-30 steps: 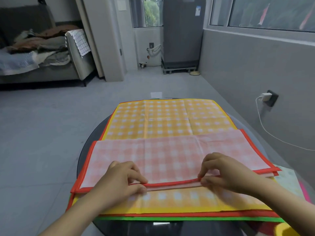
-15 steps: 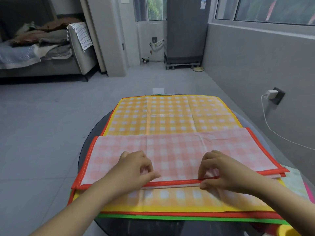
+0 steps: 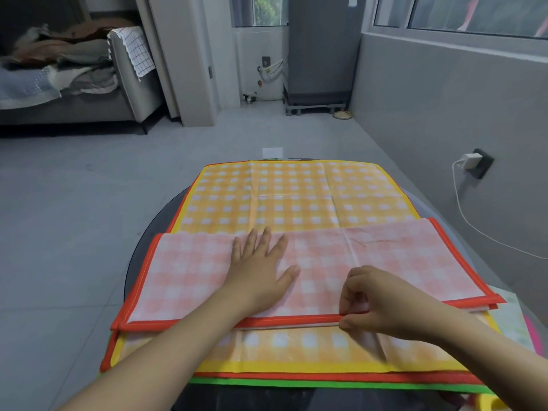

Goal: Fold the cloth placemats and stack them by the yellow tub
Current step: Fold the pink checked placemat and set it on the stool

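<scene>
1. Left hand [image 3: 261, 271] has let go of the red hem it was pinching a second ago and slid up onto the pink placemat [image 3: 326, 262]. It's now flat, fingers spread, pressing the top layer with fingertips near the far fold.
2. Right hand [image 3: 382, 304] hasn't budged: thumb and fingers still pinch the near red hem of that pink placemat.
3. Pink placemat lies folded in half on top of the orange placemat [image 3: 284, 194], which is spread on the round dark worktop [image 3: 154, 241].
4. My read: first fold is done and getting smoothed, with a second fold likely next.
5. Just a yellow sliver [image 3: 486, 403] shows right of the pink placemat's near corner, maybe the tub.
</scene>
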Available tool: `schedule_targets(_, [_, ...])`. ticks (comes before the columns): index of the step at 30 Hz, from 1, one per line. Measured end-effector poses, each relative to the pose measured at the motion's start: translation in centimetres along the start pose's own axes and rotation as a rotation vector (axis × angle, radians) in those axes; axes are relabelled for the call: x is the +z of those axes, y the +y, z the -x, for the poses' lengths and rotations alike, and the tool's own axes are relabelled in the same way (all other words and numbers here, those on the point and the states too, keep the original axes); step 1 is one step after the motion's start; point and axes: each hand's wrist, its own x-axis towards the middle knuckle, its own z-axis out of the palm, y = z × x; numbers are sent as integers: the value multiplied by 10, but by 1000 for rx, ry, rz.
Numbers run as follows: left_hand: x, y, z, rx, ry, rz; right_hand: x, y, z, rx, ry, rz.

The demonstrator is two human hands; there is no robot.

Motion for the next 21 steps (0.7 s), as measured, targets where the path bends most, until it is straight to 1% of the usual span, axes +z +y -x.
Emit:
schedule_targets(4, [4,0,0,-1,-5,-73,-7,-2,-4,11,-53,-22])
schedule_targets(6, [5,0,1,-1,3,-73,-8,0,-13,14,-29,-38])
schedule_targets(8, [5,0,1,2,13,-74,-4,5,-27,4,93,-21])
schedule_targets(10, [5,0,1,3,14,-81,1,12,-43,-9,240,53])
schedule_targets(11, [4,1,1,3,12,-84,5,15,-50,-11,281,102])
schedule_targets(13, [4,1,1,1,12,-88,11,19,-62,17,284,170])
schedule_targets(18, [5,1,0,0,17,-97,28,21,-73,91,218,226])
schedule_targets(21, [5,0,-1,1,21,-102,25,34,-67,183,242,209])
